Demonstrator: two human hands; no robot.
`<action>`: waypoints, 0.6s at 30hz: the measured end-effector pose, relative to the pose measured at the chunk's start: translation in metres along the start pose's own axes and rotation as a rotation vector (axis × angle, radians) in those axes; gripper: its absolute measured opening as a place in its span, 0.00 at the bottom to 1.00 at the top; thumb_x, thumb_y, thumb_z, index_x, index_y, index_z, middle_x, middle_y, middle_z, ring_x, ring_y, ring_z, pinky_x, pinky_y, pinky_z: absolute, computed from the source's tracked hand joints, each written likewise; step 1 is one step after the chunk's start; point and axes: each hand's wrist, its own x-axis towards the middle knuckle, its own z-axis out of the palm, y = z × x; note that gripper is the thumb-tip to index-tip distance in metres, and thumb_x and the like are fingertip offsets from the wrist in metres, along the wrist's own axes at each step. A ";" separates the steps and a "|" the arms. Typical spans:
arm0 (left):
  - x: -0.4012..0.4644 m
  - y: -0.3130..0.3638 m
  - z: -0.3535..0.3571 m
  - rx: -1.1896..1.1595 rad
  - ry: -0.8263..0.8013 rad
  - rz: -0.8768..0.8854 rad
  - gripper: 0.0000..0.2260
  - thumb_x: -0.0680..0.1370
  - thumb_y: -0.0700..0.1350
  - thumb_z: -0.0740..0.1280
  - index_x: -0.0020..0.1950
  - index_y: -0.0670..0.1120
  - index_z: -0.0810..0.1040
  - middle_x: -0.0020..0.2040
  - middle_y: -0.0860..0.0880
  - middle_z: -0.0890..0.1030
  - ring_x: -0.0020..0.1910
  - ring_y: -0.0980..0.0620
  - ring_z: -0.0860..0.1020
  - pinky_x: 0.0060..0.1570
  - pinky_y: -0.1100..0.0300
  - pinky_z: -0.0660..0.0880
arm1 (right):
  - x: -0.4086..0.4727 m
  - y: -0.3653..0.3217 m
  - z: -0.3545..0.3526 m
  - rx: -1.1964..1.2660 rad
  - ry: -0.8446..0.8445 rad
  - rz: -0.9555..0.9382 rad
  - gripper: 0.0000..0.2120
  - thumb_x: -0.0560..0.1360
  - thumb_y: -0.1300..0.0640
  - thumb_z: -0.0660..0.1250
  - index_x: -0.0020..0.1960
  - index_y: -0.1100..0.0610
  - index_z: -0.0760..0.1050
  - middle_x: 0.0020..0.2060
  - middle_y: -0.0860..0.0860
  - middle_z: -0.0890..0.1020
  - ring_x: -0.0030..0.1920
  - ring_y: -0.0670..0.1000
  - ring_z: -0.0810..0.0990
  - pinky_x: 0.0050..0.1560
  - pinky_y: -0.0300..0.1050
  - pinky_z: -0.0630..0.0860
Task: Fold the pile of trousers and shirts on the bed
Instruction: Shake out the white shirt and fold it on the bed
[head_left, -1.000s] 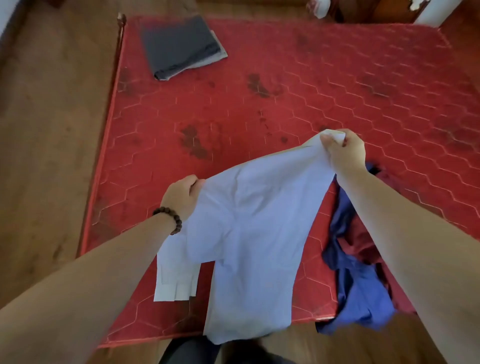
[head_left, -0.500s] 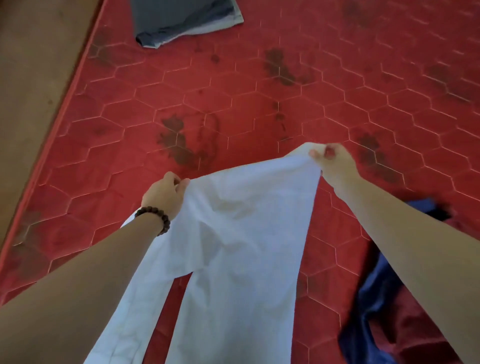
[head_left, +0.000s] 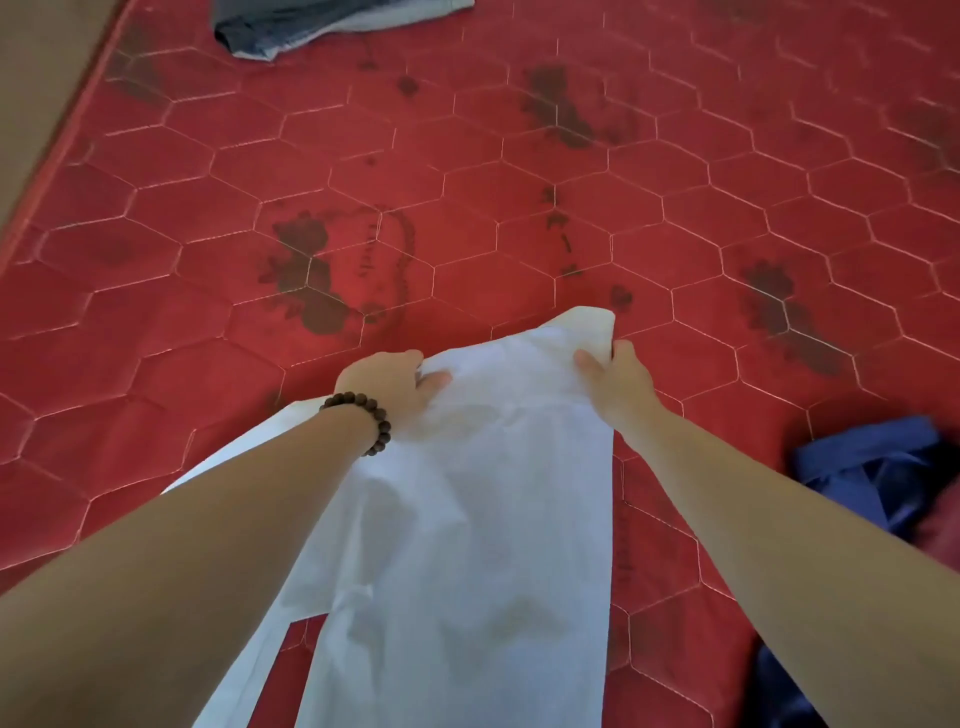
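No baskets or bins anywhere in view, so it's just loose clothes on the bed (head_left: 519, 171). The white shirt (head_left: 457, 545) is spread out in the middle near the front edge, running from the hands down to the bottom of the view, with a sleeve splayed off to the left under the left forearm. The left hand (head_left: 387, 382) grips the top left part of the shirt, fingers curled into the fabric, and there's a dark bead bracelet (head_left: 363, 418) on that wrist. The right hand (head_left: 615, 379) pinches the top right corner, where the cloth sticks up a bit past the fingers. Both hands are holding the shirt, low against the mattress.

Over on the right edge there's a crumpled blue garment (head_left: 862, 467) with something reddish bunched just beside it, partly cut off so I can't tell what that one is. At the top left a folded dark garment (head_left: 291, 26) sits on a lighter one, well away from the shirt.

The mattress is red, quilted in a hexagon pattern with pale stitching, and it has several dark stains, the bigger ones just above the hands and off to the upper right. Brown floor (head_left: 41, 67) shows along the top left corner.
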 end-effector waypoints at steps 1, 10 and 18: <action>0.001 -0.001 0.001 0.002 0.013 0.004 0.21 0.78 0.65 0.54 0.38 0.48 0.66 0.35 0.51 0.74 0.37 0.48 0.75 0.31 0.57 0.66 | -0.001 -0.001 0.003 -0.032 0.002 -0.032 0.17 0.81 0.50 0.58 0.62 0.62 0.64 0.48 0.53 0.74 0.49 0.56 0.74 0.43 0.48 0.70; 0.043 0.001 -0.057 0.041 0.519 0.022 0.22 0.77 0.65 0.54 0.47 0.45 0.69 0.35 0.48 0.75 0.32 0.47 0.71 0.30 0.56 0.63 | 0.042 -0.075 -0.022 -0.178 0.297 -0.376 0.08 0.82 0.55 0.54 0.55 0.60 0.63 0.39 0.54 0.73 0.44 0.60 0.75 0.39 0.48 0.64; 0.033 0.034 -0.021 0.135 0.446 0.278 0.16 0.79 0.47 0.58 0.65 0.45 0.72 0.70 0.45 0.69 0.69 0.43 0.64 0.65 0.50 0.57 | 0.024 -0.068 0.026 -0.702 0.381 -0.603 0.18 0.80 0.54 0.59 0.68 0.59 0.68 0.69 0.58 0.68 0.64 0.60 0.69 0.59 0.54 0.66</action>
